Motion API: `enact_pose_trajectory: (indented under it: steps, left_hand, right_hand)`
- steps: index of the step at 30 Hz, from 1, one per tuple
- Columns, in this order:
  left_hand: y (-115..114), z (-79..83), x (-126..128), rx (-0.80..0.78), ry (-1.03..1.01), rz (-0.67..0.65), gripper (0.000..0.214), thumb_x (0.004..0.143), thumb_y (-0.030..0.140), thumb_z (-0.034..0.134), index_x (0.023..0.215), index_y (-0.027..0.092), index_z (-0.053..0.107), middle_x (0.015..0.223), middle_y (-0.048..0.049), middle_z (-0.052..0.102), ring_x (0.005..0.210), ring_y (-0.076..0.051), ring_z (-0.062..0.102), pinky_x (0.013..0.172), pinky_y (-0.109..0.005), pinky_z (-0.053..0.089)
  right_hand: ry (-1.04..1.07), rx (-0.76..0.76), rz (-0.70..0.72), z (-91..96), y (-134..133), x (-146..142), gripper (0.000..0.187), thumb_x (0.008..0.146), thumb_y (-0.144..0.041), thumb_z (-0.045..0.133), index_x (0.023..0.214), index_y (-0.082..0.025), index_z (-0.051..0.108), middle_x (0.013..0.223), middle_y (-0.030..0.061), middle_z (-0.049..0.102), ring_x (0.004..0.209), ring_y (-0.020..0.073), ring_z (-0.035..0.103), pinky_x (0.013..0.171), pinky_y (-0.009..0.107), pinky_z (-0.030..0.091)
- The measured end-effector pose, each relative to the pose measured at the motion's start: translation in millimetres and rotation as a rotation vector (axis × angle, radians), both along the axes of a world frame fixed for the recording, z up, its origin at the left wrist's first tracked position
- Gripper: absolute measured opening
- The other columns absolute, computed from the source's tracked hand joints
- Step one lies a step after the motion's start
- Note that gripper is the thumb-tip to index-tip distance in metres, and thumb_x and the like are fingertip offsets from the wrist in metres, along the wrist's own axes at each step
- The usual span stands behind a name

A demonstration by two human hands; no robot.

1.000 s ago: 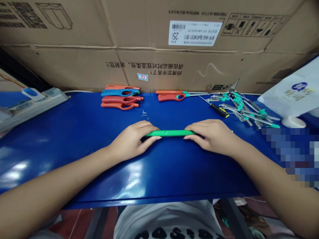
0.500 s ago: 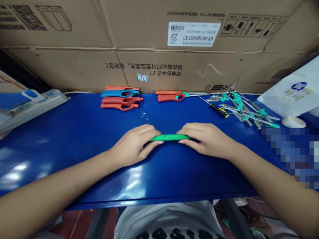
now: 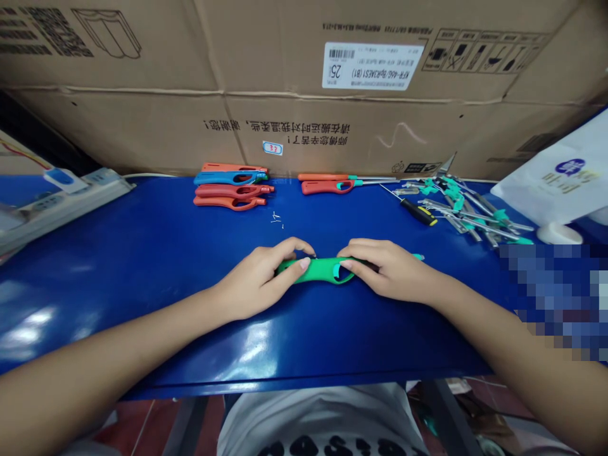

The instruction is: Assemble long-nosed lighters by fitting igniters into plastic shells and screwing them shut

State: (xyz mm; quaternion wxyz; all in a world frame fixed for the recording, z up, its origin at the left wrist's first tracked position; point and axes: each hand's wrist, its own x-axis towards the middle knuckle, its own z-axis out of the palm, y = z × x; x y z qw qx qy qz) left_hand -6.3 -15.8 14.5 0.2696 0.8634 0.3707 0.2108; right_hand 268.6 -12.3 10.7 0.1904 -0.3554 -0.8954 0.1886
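Observation:
A green long-reach lighter (image 3: 319,271) lies crosswise between my hands, a little above or on the blue table; I cannot tell which. Its broad side faces me, with a teal trigger inside the finger loop. My left hand (image 3: 256,278) pinches the handle end, thumb across the face and index finger curled over the top edge. At the loop end, my right hand (image 3: 394,269) is closed on it with thumb and fingers, covering the nozzle part. A small teal bit (image 3: 418,256) shows just beyond the right knuckles.
Behind lie red, orange and blue lighter bodies (image 3: 232,191), two lighters with metal rods (image 3: 327,184), a screwdriver (image 3: 418,211) and a heap of metal rods with teal parts (image 3: 470,212). A power strip (image 3: 61,206) sits left; a cardboard box (image 3: 166,114) stands behind the table (image 3: 142,266).
The green lighter has been turned from its narrow edge to its broad side, so the loop and teal trigger show. My left thumb has moved onto its face.

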Motion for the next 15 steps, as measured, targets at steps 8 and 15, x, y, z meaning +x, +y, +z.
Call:
enact_pose_trajectory:
  steps: [8, 15]
  left_hand:
    - [4, -4.0, -3, 0.339, 0.168, -0.119, 0.034, 0.104, 0.044, 0.050, 0.126, 0.020, 0.061, 0.107, -0.0045, 0.074, 0.091, -0.021, 0.071, 0.079, -0.031, 0.051]
    - [3, -8.4, -1, 0.383, 0.130, -0.207, 0.036, 0.104, 0.047, 0.050, 0.108, 0.018, 0.071, 0.087, -0.0028, 0.075, 0.073, -0.017, 0.067, 0.068, -0.027, 0.049]
  right_hand:
    - [-0.067, -0.071, -0.026, 4.3, 1, 7, 0.034, 0.108, -0.036, 0.039, 0.106, -0.019, 0.068, 0.100, 0.0057, 0.072, 0.090, 0.0192, 0.066, 0.078, 0.032, 0.046]
    - [-0.122, 0.055, 0.133, 8.7, -7, -3, 0.030, 0.104, -0.041, 0.049, 0.118, -0.020, 0.065, 0.107, 0.0068, 0.072, 0.097, 0.0213, 0.067, 0.077, 0.032, 0.049]
